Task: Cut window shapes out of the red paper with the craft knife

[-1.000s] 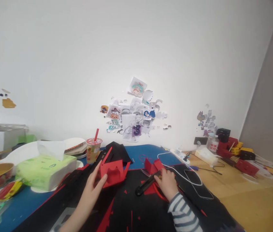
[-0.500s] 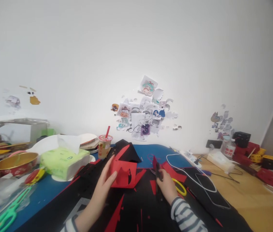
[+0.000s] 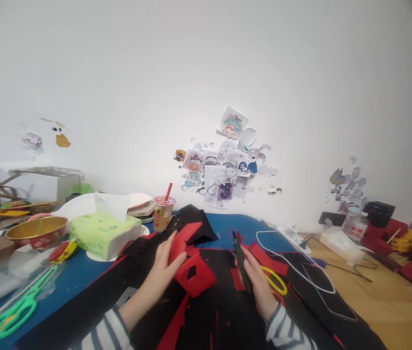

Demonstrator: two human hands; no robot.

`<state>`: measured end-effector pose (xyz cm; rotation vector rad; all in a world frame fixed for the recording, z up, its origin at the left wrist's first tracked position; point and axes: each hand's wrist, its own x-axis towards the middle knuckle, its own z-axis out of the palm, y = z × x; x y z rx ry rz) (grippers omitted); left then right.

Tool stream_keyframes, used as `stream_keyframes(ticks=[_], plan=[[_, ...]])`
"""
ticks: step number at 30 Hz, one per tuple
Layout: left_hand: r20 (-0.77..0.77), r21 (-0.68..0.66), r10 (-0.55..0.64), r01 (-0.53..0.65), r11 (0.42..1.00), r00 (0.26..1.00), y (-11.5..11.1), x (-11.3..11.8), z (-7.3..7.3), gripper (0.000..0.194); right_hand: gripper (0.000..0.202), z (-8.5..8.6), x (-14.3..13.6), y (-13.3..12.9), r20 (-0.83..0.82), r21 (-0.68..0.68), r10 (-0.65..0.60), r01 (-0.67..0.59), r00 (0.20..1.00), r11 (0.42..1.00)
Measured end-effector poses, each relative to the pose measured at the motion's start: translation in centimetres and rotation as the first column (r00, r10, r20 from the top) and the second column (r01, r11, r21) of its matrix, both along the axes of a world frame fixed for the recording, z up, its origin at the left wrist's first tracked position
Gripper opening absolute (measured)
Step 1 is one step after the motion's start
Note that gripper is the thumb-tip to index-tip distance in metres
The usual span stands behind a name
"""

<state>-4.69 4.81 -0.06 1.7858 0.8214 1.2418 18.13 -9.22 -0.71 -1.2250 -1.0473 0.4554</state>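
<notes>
Red folded paper (image 3: pixel 203 282) sits in the grip of the left hand (image 3: pixel 164 263), thumb toward the middle, and juts out to that hand's right. The right hand (image 3: pixel 259 284) is wrapped round a dark slender tool (image 3: pixel 240 257) whose long axis runs forward and slightly left, its tip apart from the paper, which lies to the right hand's left.

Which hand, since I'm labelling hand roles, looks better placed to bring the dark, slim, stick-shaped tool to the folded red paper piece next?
Probably the right hand: it grips the dark, slim, stick-shaped tool, while the left hand is occupied holding the folded red paper piece.
</notes>
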Motion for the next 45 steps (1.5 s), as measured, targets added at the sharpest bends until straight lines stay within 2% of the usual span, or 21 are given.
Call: stream_keyframes(ticks=[2,5,7,10,12,13,15,17,19,24,29,33,37,41,45], plan=[[-0.043,0.057,0.026,-0.023,0.998,0.999,-0.4,0.5,-0.2,0.065,0.062,-0.1,-1.3,0.3,0.008,-0.009,0.106,-0.106,0.994,0.994],[-0.093,0.117,0.083,-0.072,0.991,0.992,-1.2,1.1,-0.4,0.063,0.068,0.3,-3.6,1.3,0.029,0.022,0.289,-0.29,0.957,0.957],[-0.124,0.149,0.112,-0.093,0.984,0.986,-1.6,1.2,-0.4,0.061,0.058,0.9,-4.9,2.2,0.037,0.026,0.271,-0.272,0.962,0.962],[-0.153,0.237,0.161,-0.122,0.964,0.975,-1.9,0.7,0.1,0.054,0.038,1.9,-5.6,3.2,0.026,0.026,0.171,-0.172,0.985,0.985],[-0.176,0.409,0.213,-0.125,0.904,0.961,-2.1,0.2,0.6,0.046,0.033,2.3,-5.4,3.5,-0.019,0.037,0.117,-0.116,0.993,0.993],[-0.195,0.515,0.229,-0.099,0.851,0.954,-2.2,0.0,0.9,0.042,0.034,2.5,-5.2,3.5,-0.048,0.042,0.098,-0.096,0.994,0.995],[-0.259,0.681,0.212,0.022,0.732,0.942,-2.6,-0.2,1.3,0.036,0.036,2.7,-4.8,3.3,-0.108,0.044,0.076,-0.072,0.991,0.996],[-0.329,0.722,0.156,0.141,0.677,0.931,-3.0,-0.1,1.5,0.032,0.036,2.9,-4.8,3.1,-0.158,0.036,0.07,-0.065,0.985,0.997],[-0.355,0.685,0.102,0.184,0.705,0.929,-3.5,0.2,1.6,0.029,0.038,3.1,-5.1,2.9,-0.194,0.026,0.073,-0.07,0.978,0.997],[-0.215,0.396,-0.142,0.219,0.892,0.966,-4.6,0.4,3.2,0.02,0.046,3.6,-5.0,2.4,-0.188,0.049,0.124,-0.117,0.974,0.992],[-0.084,0.207,-0.177,0.191,0.96,0.981,-5.1,-0.7,5.0,0.036,0.037,3.5,-3.1,2.0,-0.058,0.119,0.048,-0.041,0.997,0.992],[-0.013,0.055,-0.229,0.229,0.972,0.973,-5.4,-1.2,5.6,0.044,0.037,2.6,-2.2,1.6,0.128,0.125,0.04,-0.056,0.991,0.991],[0.005,-0.045,-0.27,0.27,0.962,0.963,-5.5,-1.2,5.8,0.042,0.035,1.7,-2.7,1.3,0.419,0.085,0.106,-0.156,0.902,0.984],[0.005,-0.08,-0.294,0.293,0.953,0.956,-5.5,-1.1,5.8,0.039,0.035,1.6,-3.5,1.2,0.515,0.064,0.137,-0.197,0.846,0.978],[-0.01,-0.09,-0.335,0.333,0.939,0.942,-5.8,-0.9,5.7,0.04,0.037,2.1,-4.0,1.1,0.574,0.08,0.1,-0.177,0.813,0.981]])
